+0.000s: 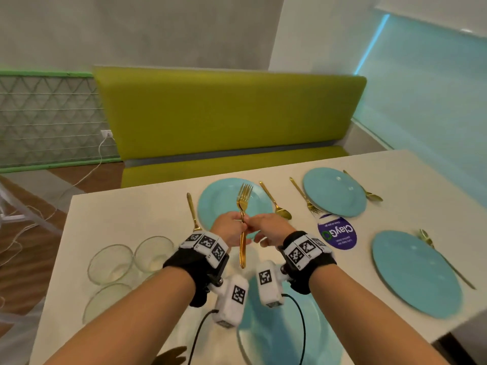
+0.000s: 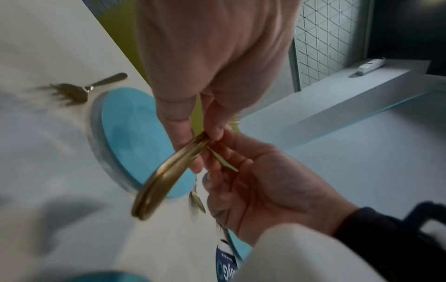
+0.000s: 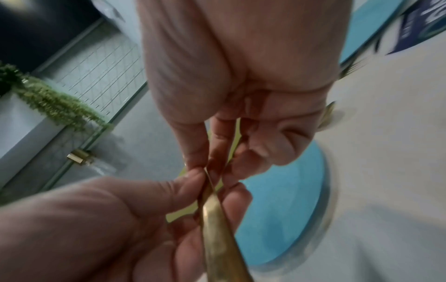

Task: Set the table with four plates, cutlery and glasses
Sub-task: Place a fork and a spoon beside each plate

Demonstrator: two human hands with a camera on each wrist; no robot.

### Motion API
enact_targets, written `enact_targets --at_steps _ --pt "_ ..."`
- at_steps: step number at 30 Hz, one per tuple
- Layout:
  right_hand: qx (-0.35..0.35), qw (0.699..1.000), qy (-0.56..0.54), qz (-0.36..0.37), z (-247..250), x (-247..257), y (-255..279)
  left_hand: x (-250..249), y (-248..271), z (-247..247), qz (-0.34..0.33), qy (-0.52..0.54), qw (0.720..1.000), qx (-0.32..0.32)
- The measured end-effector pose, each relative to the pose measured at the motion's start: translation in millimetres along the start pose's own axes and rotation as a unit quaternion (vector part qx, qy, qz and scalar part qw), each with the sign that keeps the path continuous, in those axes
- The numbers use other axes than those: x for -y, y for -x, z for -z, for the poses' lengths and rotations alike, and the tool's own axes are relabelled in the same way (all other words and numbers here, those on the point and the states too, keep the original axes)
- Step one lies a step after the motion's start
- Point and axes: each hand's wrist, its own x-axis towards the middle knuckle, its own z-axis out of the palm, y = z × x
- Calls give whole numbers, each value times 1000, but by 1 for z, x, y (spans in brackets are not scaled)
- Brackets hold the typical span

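Both hands hold gold forks (image 1: 243, 206), seemingly two stacked together, upright above the white table (image 1: 126, 214). My left hand (image 1: 232, 227) grips the handles (image 2: 166, 175) between thumb and fingers. My right hand (image 1: 266, 225) pinches the necks just beside it (image 3: 212, 183). Several blue plates lie on the table: far left (image 1: 218, 204), far right (image 1: 334, 192), near right (image 1: 413, 272) and one under my wrists (image 1: 276, 327). A fork (image 1: 193, 212) and a spoon (image 1: 276, 204) flank the far left plate. Three glasses (image 1: 110, 262) stand at the left.
A fork (image 1: 305, 197) and a spoon (image 1: 367, 192) lie beside the far right plate, and gold cutlery (image 1: 445, 259) lies along the near right plate. A purple round sticker (image 1: 337, 233) sits between the plates. A green bench (image 1: 226, 114) runs behind the table.
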Motion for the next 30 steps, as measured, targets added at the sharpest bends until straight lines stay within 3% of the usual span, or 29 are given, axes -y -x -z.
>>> enact_targets --at_steps 7,15,23,30 --pt "-24 999 -44 -6 50 -41 38 13 20 -65 -8 43 998 42" --pt "-85 996 -28 -23 114 -101 62 31 33 -138 21 83 996 19" --pt "-141 975 137 -108 179 -173 77 35 39 -170 60 93 993 -30" --pt "-152 921 324 -153 208 -206 82 40 36 -188 72 78 992 -74"
